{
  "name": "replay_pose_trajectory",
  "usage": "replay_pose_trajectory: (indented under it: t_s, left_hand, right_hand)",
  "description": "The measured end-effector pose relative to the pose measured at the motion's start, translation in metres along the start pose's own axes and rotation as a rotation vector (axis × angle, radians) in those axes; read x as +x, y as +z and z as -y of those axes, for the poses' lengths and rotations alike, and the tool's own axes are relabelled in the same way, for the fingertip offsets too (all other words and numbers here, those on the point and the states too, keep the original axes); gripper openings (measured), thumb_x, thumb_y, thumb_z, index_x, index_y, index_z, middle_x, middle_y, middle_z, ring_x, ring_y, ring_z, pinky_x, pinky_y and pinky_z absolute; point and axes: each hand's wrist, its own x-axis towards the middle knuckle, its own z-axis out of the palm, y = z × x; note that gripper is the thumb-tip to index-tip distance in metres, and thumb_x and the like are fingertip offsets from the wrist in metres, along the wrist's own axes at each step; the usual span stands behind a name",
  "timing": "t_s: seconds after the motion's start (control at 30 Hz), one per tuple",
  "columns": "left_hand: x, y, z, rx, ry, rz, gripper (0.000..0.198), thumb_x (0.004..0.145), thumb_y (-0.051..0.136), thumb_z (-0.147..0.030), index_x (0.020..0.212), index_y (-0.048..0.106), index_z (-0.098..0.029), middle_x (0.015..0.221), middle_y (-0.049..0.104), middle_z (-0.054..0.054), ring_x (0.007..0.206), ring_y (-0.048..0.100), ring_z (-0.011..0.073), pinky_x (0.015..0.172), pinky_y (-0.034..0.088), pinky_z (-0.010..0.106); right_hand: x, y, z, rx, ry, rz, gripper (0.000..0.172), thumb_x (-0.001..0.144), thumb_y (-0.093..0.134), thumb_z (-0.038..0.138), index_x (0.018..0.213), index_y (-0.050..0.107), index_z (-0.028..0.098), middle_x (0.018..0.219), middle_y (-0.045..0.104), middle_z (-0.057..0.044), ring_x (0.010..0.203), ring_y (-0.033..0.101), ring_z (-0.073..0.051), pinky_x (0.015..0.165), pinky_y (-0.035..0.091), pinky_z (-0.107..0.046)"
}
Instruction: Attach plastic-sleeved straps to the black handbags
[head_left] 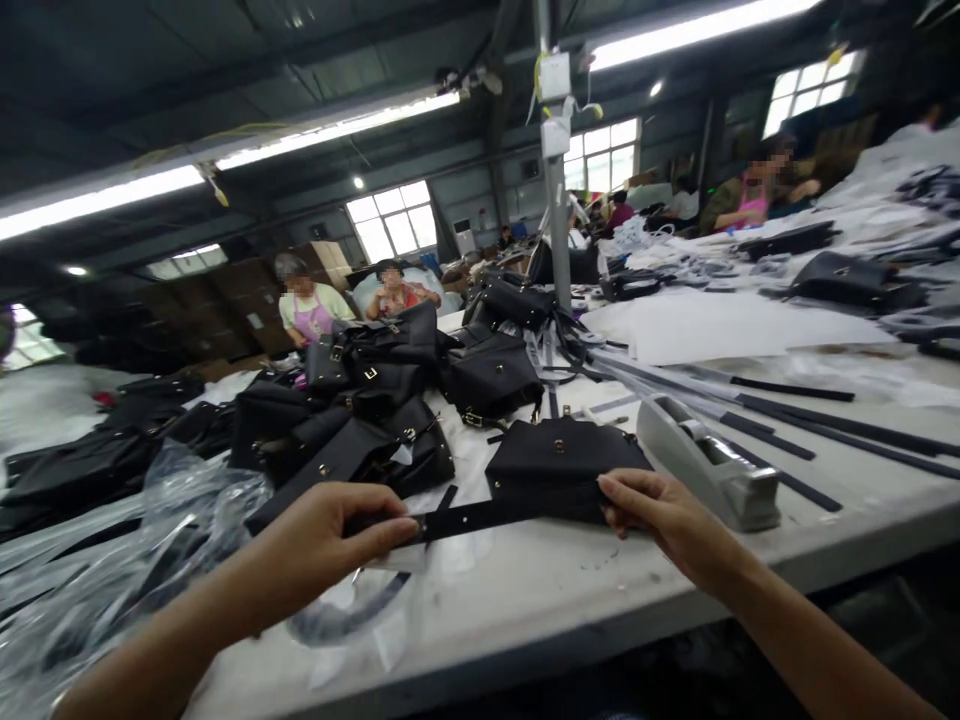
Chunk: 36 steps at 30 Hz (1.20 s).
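A small black handbag (562, 460) with a gold clasp lies on the white worktable (570, 590) in front of me. A black strap (480, 517) runs from it toward the left. My left hand (322, 545) pinches the strap's left end between thumb and fingers. My right hand (664, 515) grips the bag's near right edge, where the strap meets it. Both hands are closed on these parts.
A heap of black handbags (375, 400) lies behind my left hand. Crumpled clear plastic (150, 540) covers the table's left. A grey tape dispenser (712, 465) and loose black straps (825, 425) lie right. A metal pole (556, 200) stands mid-table. Other people work farther back.
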Motion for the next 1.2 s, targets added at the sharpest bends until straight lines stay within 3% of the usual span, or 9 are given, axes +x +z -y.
replay_pose_trajectory:
  t_s: [0.23, 0.37, 0.53, 0.63, 0.7, 0.83, 0.97, 1.03, 1.2]
  left_hand:
    - [0.002, 0.047, 0.054, -0.339, -0.174, 0.145, 0.046, 0.084, 0.06, -0.059, 0.08, 0.066, -0.013, 0.06, 0.041, -0.006, 0.051, 0.031, 0.0082, 0.046, 0.023, 0.02]
    - [0.005, 0.069, 0.077, -0.351, -0.15, 0.171, 0.047, 0.084, 0.061, -0.059, 0.08, 0.066, -0.012, 0.06, 0.042, -0.006, 0.052, 0.033, 0.0084, 0.046, 0.024, 0.02]
    - [0.002, 0.08, 0.086, -0.397, -0.168, 0.246, 0.043, 0.085, 0.061, -0.055, 0.082, 0.067, -0.013, 0.06, 0.046, -0.005, 0.053, 0.035, 0.0082, 0.047, 0.025, 0.019]
    - [-0.001, 0.086, 0.091, -0.377, -0.124, 0.259, 0.034, 0.084, 0.065, -0.047, 0.088, 0.07, -0.014, 0.066, 0.057, -0.003, 0.058, 0.047, 0.0098, 0.053, 0.034, 0.018]
    - [-0.004, 0.092, 0.094, -0.303, -0.054, 0.16, 0.028, 0.084, 0.068, -0.042, 0.094, 0.073, -0.016, 0.076, 0.066, 0.0, 0.069, 0.058, 0.0132, 0.063, 0.044, 0.02]
    - [-0.016, 0.11, 0.096, -0.052, 0.239, -0.249, 0.014, 0.091, 0.062, -0.024, 0.099, 0.073, -0.02, 0.097, 0.073, 0.004, 0.089, 0.068, 0.0163, 0.082, 0.052, 0.025]
    - [-0.034, 0.128, 0.101, 0.344, 0.604, -0.581, 0.026, 0.094, 0.053, -0.011, 0.113, 0.068, -0.021, 0.102, 0.075, 0.006, 0.085, 0.071, 0.0155, 0.073, 0.055, 0.024]
    - [-0.041, 0.133, 0.106, 0.475, 0.7, -0.652, 0.029, 0.094, 0.052, -0.01, 0.117, 0.066, -0.019, 0.103, 0.076, 0.008, 0.081, 0.071, 0.0164, 0.068, 0.056, 0.026]
    - [-0.048, 0.142, 0.118, 0.559, 0.761, -0.688, 0.025, 0.094, 0.051, -0.007, 0.111, 0.069, -0.014, 0.1, 0.078, 0.01, 0.077, 0.071, 0.0164, 0.061, 0.055, 0.026]
  right_hand:
    - [-0.011, 0.018, -0.037, -0.005, 0.111, 0.009, 0.041, 0.085, 0.067, 0.051, 0.062, 0.061, 0.017, 0.061, 0.057, -0.001, 0.058, 0.049, -0.013, 0.058, 0.04, -0.027]
    - [-0.021, 0.021, -0.048, -0.088, 0.135, 0.013, 0.041, 0.088, 0.064, 0.051, 0.064, 0.063, 0.017, 0.062, 0.058, 0.0, 0.06, 0.05, -0.013, 0.063, 0.04, -0.027]
    - [-0.03, 0.026, -0.059, -0.099, 0.202, 0.001, 0.043, 0.089, 0.063, 0.052, 0.063, 0.062, 0.017, 0.06, 0.057, 0.0, 0.059, 0.05, -0.012, 0.063, 0.04, -0.027]
    - [-0.036, 0.032, -0.067, -0.049, 0.264, -0.017, 0.044, 0.088, 0.064, 0.052, 0.061, 0.061, 0.017, 0.058, 0.057, 0.001, 0.055, 0.048, -0.011, 0.061, 0.04, -0.026]
    - [-0.039, 0.035, -0.073, 0.021, 0.313, -0.06, 0.041, 0.084, 0.069, 0.052, 0.065, 0.065, 0.017, 0.062, 0.06, -0.001, 0.056, 0.05, -0.011, 0.059, 0.041, -0.026]
    - [-0.045, 0.039, -0.083, 0.22, 0.374, -0.185, 0.036, 0.076, 0.077, 0.052, 0.092, 0.076, 0.02, 0.077, 0.069, -0.004, 0.063, 0.059, -0.014, 0.057, 0.047, -0.025]
    - [-0.049, 0.039, -0.089, 0.213, 0.34, -0.234, 0.033, 0.072, 0.081, 0.049, 0.092, 0.078, 0.023, 0.073, 0.07, -0.004, 0.067, 0.063, -0.016, 0.064, 0.052, -0.027]
    - [-0.052, 0.037, -0.091, 0.097, 0.297, -0.252, 0.033, 0.069, 0.084, 0.046, 0.092, 0.077, 0.023, 0.08, 0.072, -0.004, 0.069, 0.066, -0.018, 0.068, 0.054, -0.029]
    - [-0.055, 0.037, -0.094, -0.171, 0.265, -0.204, 0.045, 0.072, 0.081, 0.049, 0.108, 0.075, 0.022, 0.083, 0.075, -0.006, 0.072, 0.069, -0.021, 0.075, 0.056, -0.034]
